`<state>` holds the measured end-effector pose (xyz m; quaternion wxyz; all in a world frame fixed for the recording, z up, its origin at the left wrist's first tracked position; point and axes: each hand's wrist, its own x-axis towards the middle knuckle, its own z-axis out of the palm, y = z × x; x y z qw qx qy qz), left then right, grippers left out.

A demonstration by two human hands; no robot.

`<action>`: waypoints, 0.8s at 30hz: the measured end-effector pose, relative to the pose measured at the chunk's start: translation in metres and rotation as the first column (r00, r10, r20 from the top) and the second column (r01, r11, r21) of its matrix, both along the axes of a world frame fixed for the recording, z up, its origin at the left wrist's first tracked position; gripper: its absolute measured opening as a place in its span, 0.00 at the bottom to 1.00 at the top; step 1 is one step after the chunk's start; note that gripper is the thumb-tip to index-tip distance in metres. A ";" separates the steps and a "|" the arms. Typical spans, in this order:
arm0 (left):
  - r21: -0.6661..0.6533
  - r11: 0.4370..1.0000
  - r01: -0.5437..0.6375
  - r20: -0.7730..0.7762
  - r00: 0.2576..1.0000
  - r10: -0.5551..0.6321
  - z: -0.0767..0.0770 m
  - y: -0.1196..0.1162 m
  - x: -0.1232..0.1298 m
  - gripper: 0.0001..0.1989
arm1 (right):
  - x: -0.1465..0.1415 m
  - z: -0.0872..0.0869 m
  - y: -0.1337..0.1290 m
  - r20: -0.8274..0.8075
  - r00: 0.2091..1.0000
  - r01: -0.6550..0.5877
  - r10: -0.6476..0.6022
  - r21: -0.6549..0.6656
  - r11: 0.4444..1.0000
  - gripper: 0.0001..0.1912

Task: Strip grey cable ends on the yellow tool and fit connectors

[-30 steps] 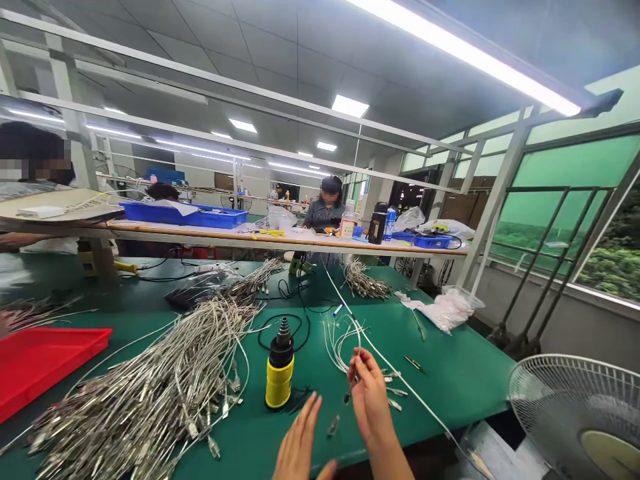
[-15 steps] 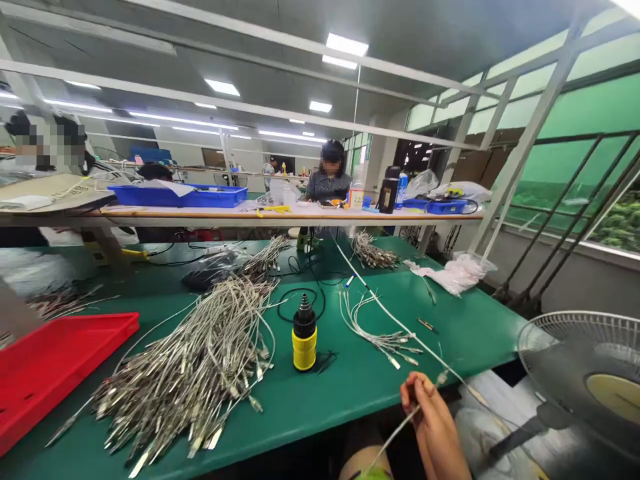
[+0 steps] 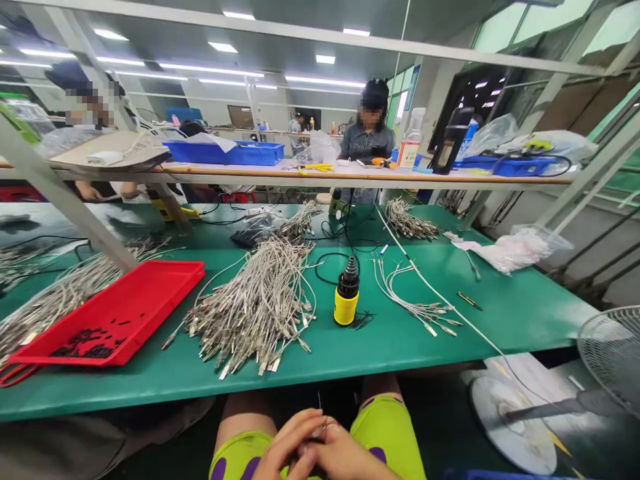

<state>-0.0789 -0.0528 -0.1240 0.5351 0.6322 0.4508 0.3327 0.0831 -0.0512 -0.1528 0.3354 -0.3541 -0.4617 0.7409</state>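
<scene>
While left hand (image 3: 285, 443) and right hand (image 3: 340, 457) rest together over lap, fingers closed, can't tell if holding anything: green counter (image 3: 400, 353) w/ cable pile (image 3: 255, 313), red tray (image 3: 150, 293); co-worker (image 3: 367, 140) opposite, ceiling lights (image 3: 325, 59) overhead.

On a workbench (image 3: 380, 353), a heap of cables (image 3: 253, 313) lies between a tray (image 3: 115, 320) to the left and a bottle (image 3: 346, 297) to the right — a smaller bunch of cables (image 3: 413, 300) right of that, a fan (image 3: 613, 353) beyond the bench's right end, a long shelf (image 3: 320, 177) behind.

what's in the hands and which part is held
Left hand and right hand pinch what looks like a thin wire between fingers; which part cannot be told.
</scene>
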 end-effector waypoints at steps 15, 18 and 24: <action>-0.488 0.872 0.050 0.421 0.888 0.185 0.027 0.025 0.082 0.21 | 0.162 -0.021 0.114 0.697 0.327 -0.014 -0.638 0.679 0.734 0.17; -0.502 0.847 0.171 0.545 0.823 0.157 0.042 0.025 0.084 0.19 | 0.156 -0.026 0.137 0.771 0.221 -0.150 -0.598 0.633 0.760 0.15; -0.626 0.732 0.269 0.613 0.750 0.248 0.047 0.026 0.058 0.15 | 0.156 -0.030 0.151 0.874 0.038 -0.380 -0.485 0.461 0.802 0.16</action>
